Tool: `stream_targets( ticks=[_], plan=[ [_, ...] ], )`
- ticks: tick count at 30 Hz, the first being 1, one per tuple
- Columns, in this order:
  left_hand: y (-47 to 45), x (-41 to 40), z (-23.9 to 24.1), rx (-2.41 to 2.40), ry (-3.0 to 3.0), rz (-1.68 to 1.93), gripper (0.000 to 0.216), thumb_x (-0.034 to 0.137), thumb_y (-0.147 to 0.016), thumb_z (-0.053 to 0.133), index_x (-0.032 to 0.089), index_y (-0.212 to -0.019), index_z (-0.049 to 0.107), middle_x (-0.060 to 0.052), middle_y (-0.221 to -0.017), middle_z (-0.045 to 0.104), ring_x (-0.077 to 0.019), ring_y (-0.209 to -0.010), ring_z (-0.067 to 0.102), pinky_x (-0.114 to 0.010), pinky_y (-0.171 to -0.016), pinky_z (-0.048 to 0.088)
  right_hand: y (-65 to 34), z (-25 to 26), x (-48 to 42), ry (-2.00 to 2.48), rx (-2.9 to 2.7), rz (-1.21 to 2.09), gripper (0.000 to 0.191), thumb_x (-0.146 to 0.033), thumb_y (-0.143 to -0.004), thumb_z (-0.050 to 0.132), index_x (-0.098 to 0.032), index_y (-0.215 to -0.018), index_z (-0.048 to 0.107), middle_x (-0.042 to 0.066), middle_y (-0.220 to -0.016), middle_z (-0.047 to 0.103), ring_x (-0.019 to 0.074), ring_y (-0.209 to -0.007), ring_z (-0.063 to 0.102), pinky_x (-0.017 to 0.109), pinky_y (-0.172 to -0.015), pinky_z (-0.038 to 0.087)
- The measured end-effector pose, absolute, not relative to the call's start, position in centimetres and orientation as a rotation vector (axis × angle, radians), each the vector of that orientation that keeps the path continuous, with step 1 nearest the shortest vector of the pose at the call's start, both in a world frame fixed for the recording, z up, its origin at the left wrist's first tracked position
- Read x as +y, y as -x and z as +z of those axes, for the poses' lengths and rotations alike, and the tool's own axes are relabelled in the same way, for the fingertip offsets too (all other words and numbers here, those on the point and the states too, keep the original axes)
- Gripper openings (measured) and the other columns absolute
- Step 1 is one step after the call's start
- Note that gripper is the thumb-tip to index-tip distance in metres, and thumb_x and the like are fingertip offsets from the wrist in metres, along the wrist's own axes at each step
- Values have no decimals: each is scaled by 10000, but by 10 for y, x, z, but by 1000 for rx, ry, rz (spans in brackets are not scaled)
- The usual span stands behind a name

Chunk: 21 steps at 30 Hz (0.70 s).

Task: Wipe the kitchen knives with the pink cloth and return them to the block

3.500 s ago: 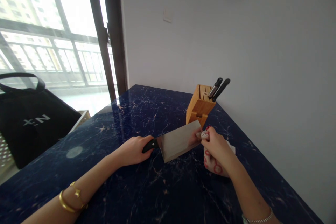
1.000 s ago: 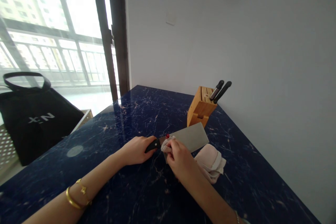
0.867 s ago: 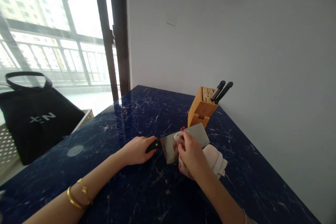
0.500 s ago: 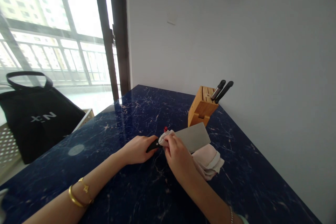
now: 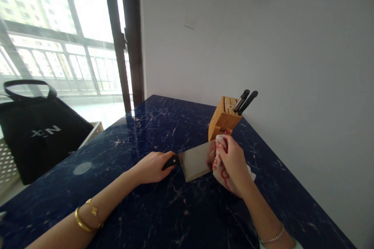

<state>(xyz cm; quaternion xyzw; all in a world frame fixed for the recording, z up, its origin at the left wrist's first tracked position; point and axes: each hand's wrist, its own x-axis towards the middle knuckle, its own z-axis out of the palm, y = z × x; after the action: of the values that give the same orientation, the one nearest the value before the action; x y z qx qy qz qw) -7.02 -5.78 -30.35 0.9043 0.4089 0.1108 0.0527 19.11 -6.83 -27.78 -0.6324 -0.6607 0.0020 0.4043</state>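
My left hand (image 5: 156, 166) is wrapped round the black handle of a cleaver (image 5: 196, 159), whose broad steel blade points right above the table. At the blade's far end my right hand (image 5: 233, 158) pinches a white cloth (image 5: 221, 169) with a red pattern. The cloth is folded over the blade's upper right edge and covers its tip. Its lower part hangs down beneath my right hand. Red from the cloth reflects on the steel.
A wooden knife block (image 5: 222, 116) with two black-handled knives (image 5: 246, 101) stands just behind the blade. Under everything is a dark blue marbled table (image 5: 140, 210). Left of it, a black bag (image 5: 43, 136) rests by a perforated pale crate (image 5: 7, 163). A wall borders the right side.
My right hand has slid the cloth rightward along the cleaver, from beside the handle to the blade's far end. More of the blade near the handle shows. My left hand has stayed in place.
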Motion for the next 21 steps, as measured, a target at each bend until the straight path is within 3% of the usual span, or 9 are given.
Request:
stream_targets(
  ticks=[5,11,16,21],
  plan=[
    [70,-57,-305,1257,-2732,348,258,358,-837,401,215,-1026,503,-38,-774,653,-201,-699,631,-258,-579,404,-154,-291,-74,1422,-1879,84,250,-127,-744,427,-170,-963,538,86,-980,590,194,-935,536,335,-834,412],
    [69,-58,-303,1259,-2720,350,264,365,-838,399,218,-1030,506,-32,-773,652,-190,-692,629,-251,-579,403,-159,-285,-73,1473,-1762,32,230,-153,-762,415,-179,-961,527,80,-952,590,196,-892,548,342,-813,410],
    [69,-58,-302,1240,-2732,348,262,358,-836,405,219,-1033,507,-30,-775,652,-192,-688,628,-254,-575,404,-198,-275,-74,1680,-1649,7,172,-212,-736,457,-181,-902,493,53,-831,600,182,-750,568,288,-681,409],
    [69,-58,-303,1262,-2717,340,260,358,-830,414,219,-1025,515,-33,-774,654,-192,-698,630,-252,-582,408,-195,-283,-81,1869,-1815,-3,116,-171,-685,495,-191,-794,460,18,-678,566,153,-591,532,239,-537,327]
  ],
)
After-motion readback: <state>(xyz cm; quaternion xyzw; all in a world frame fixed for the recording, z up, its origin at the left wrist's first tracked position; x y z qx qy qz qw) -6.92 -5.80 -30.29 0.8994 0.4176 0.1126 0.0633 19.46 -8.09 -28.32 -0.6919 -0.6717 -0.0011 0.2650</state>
